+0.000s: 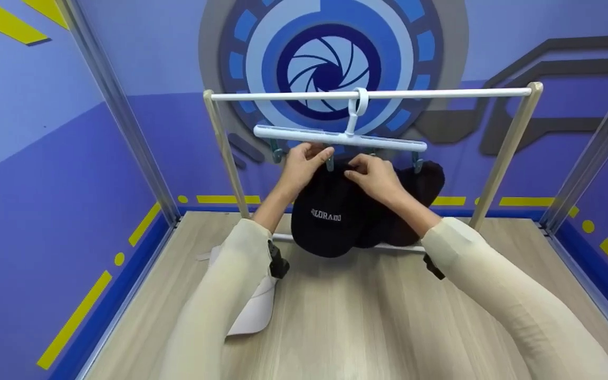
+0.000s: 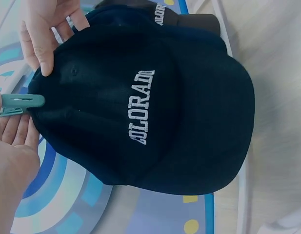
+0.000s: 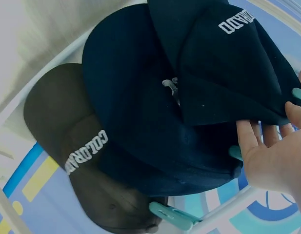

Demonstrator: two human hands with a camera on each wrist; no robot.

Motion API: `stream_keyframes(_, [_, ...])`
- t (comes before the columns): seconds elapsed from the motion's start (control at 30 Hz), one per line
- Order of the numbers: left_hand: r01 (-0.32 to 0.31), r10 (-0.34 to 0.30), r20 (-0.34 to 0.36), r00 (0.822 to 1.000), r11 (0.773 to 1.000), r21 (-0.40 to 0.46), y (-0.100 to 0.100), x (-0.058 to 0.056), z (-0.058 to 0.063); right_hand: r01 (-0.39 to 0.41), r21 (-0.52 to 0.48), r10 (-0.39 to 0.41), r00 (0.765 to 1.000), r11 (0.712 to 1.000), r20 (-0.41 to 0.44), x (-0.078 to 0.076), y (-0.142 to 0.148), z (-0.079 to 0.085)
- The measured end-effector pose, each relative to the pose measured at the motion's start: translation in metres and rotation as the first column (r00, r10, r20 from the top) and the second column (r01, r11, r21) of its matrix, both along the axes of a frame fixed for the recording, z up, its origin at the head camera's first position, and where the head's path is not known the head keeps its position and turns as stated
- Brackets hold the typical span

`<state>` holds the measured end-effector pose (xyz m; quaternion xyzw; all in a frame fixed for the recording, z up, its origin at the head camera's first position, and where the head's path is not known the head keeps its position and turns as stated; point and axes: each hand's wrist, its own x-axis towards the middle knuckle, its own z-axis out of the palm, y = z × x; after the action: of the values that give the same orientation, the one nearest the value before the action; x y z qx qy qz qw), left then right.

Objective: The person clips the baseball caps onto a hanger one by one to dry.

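Observation:
A black cap (image 1: 314, 227) with white COLORADO lettering hangs brim-down, its crown edge at a green clip (image 2: 26, 101) of the white hanger (image 1: 304, 136). My left hand (image 1: 301, 166) pinches the clip's end; its fingers reach behind the cap. To the right of it, my right hand (image 1: 378, 179) holds the crown edge, thumb on the front and fingers behind. Behind this cap in the right wrist view hangs a dark navy cap (image 3: 126, 92), its lettering mostly covered. Beyond it, a dark brown cap (image 3: 55, 100) hangs from another green clip (image 3: 172, 214).
The hanger hooks over the rod (image 1: 441, 94) of a wooden-sided rack (image 1: 510, 148). At the hanger's left end a green clip (image 1: 276, 151) hangs without a cap. Partly under my left sleeve, a white cap (image 1: 256, 311) lies on the wood-grain table (image 1: 346, 327). Patterned walls surround the table.

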<state>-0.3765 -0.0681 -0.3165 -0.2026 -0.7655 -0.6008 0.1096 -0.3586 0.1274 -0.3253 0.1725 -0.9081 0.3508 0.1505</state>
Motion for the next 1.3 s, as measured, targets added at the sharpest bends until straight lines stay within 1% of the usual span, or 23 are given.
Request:
stream_keyframes(0.1, [0.038,-0.038,0.005,0.999,0.998,-0.051,-0.005,0.006,-0.005,0.002,-0.009,-0.002,1.0,1.0,0.0,0.003,0.004,-0.007])
stream_keyframes(0.17, [0.08,-0.081,-0.01,0.997,0.993,-0.084,-0.01,0.012,-0.006,0.005,-0.017,-0.005,1.0,1.0,0.0,0.006,0.007,-0.011])
stream_keyframes(0.23, [0.124,-0.128,-0.028,0.991,0.986,-0.115,-0.013,0.021,-0.005,0.018,-0.006,-0.019,1.0,1.0,-0.013,0.01,0.012,-0.018])
stream_keyframes(0.3, [0.162,-0.17,-0.052,0.984,0.977,-0.138,-0.017,0.032,-0.004,0.052,0.033,-0.05,0.997,0.998,-0.057,0.014,0.015,-0.026])
stream_keyframes(0.37, [0.186,-0.198,-0.066,0.978,0.97,-0.159,-0.02,0.044,-0.003,0.097,0.079,-0.087,0.989,0.992,-0.12,0.02,0.016,-0.038])
stream_keyframes(0.43, [0.185,-0.203,-0.081,0.976,0.965,-0.185,-0.024,0.055,-0.005,0.145,0.098,-0.127,0.977,0.984,-0.174,0.027,0.016,-0.054])
stream_keyframes(0.5, [0.181,-0.204,-0.102,0.974,0.963,-0.2,-0.027,0.062,-0.007,0.181,0.09,-0.16,0.966,0.979,-0.204,0.035,0.016,-0.071])
stream_keyframes(0.53, [0.179,-0.205,-0.111,0.972,0.962,-0.207,-0.028,0.065,-0.009,0.191,0.071,-0.173,0.964,0.979,-0.2,0.04,0.015,-0.079])
stream_keyframes(0.7, [0.191,-0.228,-0.156,0.961,0.956,-0.222,-0.03,0.072,-0.015,0.208,-0.037,-0.211,0.968,0.977,-0.134,0.059,0.015,-0.116])
stream_keyframes(0.87, [0.207,-0.246,-0.17,0.954,0.954,-0.219,-0.034,0.076,-0.023,0.16,-0.127,-0.168,0.984,0.979,-0.052,0.073,0.01,-0.143])
stream_keyframes(0.97, [0.23,-0.261,-0.171,0.95,0.956,-0.18,-0.036,0.079,-0.031,0.135,-0.173,-0.136,0.991,0.976,0.008,0.08,0.004,-0.155])
stream_keyframes(1.07, [0.253,-0.273,-0.165,0.948,0.959,-0.13,-0.038,0.083,-0.042,0.109,-0.229,-0.096,0.993,0.967,0.067,0.087,-0.004,-0.164])
stream_keyframes(1.2, [0.263,-0.274,-0.135,0.952,0.96,-0.096,-0.044,0.091,-0.058,0.044,-0.305,-0.006,0.992,0.951,0.126,0.096,-0.015,-0.174])
stream_keyframes(1.3, [0.256,-0.265,-0.125,0.956,0.963,-0.086,-0.048,0.1,-0.071,0.023,-0.33,0.035,0.985,0.944,0.167,0.104,-0.022,-0.181])
